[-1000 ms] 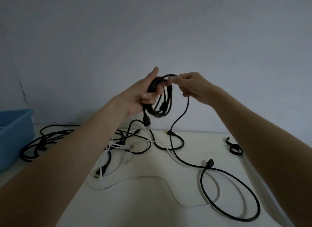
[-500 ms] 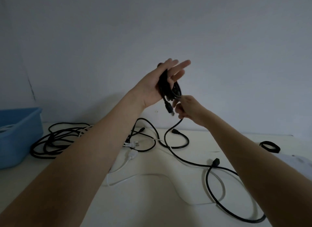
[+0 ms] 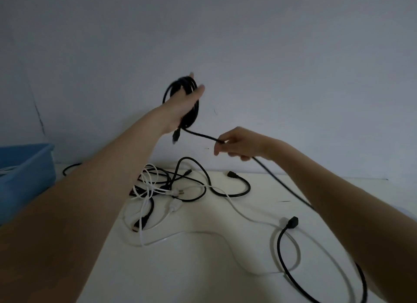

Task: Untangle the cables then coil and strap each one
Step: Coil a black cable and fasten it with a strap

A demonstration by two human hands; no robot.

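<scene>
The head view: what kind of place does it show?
Probably a plain indoor work spot: a white table against a bare wall, with loose cables and a blue bin.

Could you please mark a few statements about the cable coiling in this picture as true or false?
1. The left hand holds a coil of black cable raised above the table. True.
2. The right hand is flat on the table. False: it is in the air, pinching the black cable's free run below the coil.
3. A blue bin stands at the left edge of the view. True.
4. All the cables on the table are black. False: a white cable lies among the black ones.
5. The black cable is already fully coiled. False: a long loop of it lies on the table, ending in a plug.
</scene>
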